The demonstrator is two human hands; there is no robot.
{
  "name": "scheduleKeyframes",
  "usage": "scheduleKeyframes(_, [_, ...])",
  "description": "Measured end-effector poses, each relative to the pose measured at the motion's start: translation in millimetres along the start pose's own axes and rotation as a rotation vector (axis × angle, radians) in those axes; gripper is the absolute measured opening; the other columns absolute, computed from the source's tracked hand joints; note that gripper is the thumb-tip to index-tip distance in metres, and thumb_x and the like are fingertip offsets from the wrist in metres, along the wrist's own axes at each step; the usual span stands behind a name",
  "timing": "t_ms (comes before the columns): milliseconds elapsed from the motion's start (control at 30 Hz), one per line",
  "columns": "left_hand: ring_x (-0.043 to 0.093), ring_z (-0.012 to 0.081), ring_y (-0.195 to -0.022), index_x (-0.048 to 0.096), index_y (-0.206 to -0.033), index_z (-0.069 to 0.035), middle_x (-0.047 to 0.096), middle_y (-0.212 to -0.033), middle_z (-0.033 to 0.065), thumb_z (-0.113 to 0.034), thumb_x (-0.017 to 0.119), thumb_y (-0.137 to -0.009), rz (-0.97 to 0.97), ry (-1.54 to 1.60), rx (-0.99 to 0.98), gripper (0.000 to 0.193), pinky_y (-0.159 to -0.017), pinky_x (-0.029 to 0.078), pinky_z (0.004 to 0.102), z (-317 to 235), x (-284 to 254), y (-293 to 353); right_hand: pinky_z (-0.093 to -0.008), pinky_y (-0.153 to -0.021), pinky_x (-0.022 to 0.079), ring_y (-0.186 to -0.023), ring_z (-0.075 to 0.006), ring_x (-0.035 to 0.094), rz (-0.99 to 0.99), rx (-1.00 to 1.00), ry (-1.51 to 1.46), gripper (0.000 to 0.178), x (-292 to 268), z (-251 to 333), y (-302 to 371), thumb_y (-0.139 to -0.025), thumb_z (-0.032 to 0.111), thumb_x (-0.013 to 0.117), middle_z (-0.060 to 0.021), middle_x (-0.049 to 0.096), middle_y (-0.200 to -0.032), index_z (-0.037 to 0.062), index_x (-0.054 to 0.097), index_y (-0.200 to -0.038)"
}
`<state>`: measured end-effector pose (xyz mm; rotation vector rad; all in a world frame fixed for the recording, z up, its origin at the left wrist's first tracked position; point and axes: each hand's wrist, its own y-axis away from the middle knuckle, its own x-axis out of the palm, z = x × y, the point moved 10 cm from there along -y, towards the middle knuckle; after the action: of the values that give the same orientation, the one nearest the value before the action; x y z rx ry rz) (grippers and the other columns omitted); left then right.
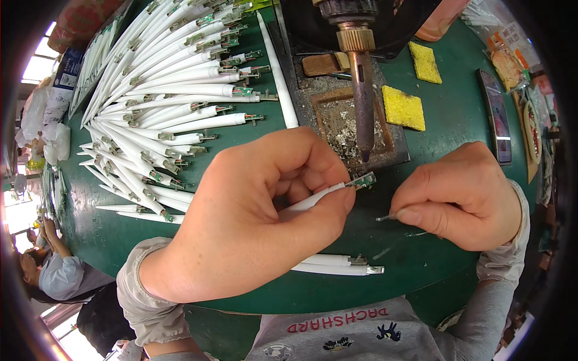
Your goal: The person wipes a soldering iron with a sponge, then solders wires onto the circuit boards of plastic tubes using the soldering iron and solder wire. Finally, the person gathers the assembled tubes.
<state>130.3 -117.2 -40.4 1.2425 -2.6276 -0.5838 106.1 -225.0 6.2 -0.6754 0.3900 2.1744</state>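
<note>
My left hand is closed around a white tapered tube, with a small green circuit board sticking out of its end. That board sits just below the dark tip of a soldering iron, which hangs point down; a small gap seems to lie between them. To the right, my right hand pinches a tiny shiny metal piece, too small to identify, apart from the tube. Beneath the iron lies a tray of solder scraps.
Many similar white tubes with exposed boards fan out at the left. Two more tubes lie near the front edge. Yellow sponges and a phone are on the right of the green table. Another person sits far left.
</note>
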Motion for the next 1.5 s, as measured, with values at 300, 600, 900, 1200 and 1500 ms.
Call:
scheduleKeyframes(300, [0.052, 0.0051, -0.065, 0.053, -0.087, 0.004, 0.057, -0.077, 0.0064, 0.001, 0.059, -0.081, -0.033, -0.016, 0.199, 0.009, -0.052, 0.038, 0.0165, -15, -4, 0, -0.0261, -0.041, 0.036, -0.042, -0.0172, 0.052, -0.265, -0.025, 0.051, 0.011, -11, 3, -4, -0.077, 0.004, 0.058, -0.0044, 0.053, -0.056, 0.0013, 0.055, -0.066])
scheduleKeyframes(600, [0.051, 0.0056, -0.064, 0.052, -0.085, 0.005, 0.056, -0.080, 0.0080, 0.001, 0.058, -0.082, -0.014, -0.004, 0.261, 0.008, -0.050, 0.038, 0.0165, -22, -2, 2, -0.0264, -0.044, 0.037, -0.046, -0.0164, 0.052, -0.333, -0.056, 0.041, 0.012, -11, 1, -3, -0.080, 0.007, 0.058, -0.0057, 0.055, -0.060, 0.0006, 0.056, -0.070])
scheduleKeyframes(900, [0.053, 0.0074, -0.070, 0.052, -0.087, 0.006, 0.057, -0.079, 0.0084, 0.002, 0.059, -0.080, -0.036, -0.091, 0.311, 0.010, -0.059, 0.040, 0.0181, -28, -4, 5, -0.0261, -0.045, 0.039, -0.047, -0.0153, 0.053, -0.336, -0.075, 0.056, 0.011, -13, 4, -4, -0.081, 0.008, 0.058, -0.0052, 0.056, -0.060, 0.0010, 0.057, -0.073])
scheduleKeyframes(1200, [0.053, 0.0073, -0.069, 0.052, -0.087, 0.006, 0.058, -0.081, 0.0083, 0.003, 0.059, -0.080, -0.035, -0.055, 0.252, 0.010, -0.061, 0.042, 0.0186, -18, -6, 5, -0.0235, -0.045, 0.038, -0.048, -0.0126, 0.053, -0.252, 0.084, -0.020, 0.017, -10, -11, -4, -0.083, 0.013, 0.057, -0.0052, 0.056, -0.060, 0.0010, 0.056, -0.072])
scheduleKeyframes(1500, [0.055, 0.0073, -0.065, 0.056, -0.088, 0.005, 0.058, -0.081, 0.0081, 0.003, 0.059, -0.078, -0.029, -0.404, 0.328, 0.011, -0.055, 0.042, 0.0193, -25, 6, 17, -0.0194, -0.045, 0.038, -0.049, -0.0071, 0.053, -0.153, 0.379, -0.457, 0.022, 4, -42, 2, -0.088, 0.019, 0.054, -0.0022, 0.055, -0.062, -0.0026, 0.052, -0.085])
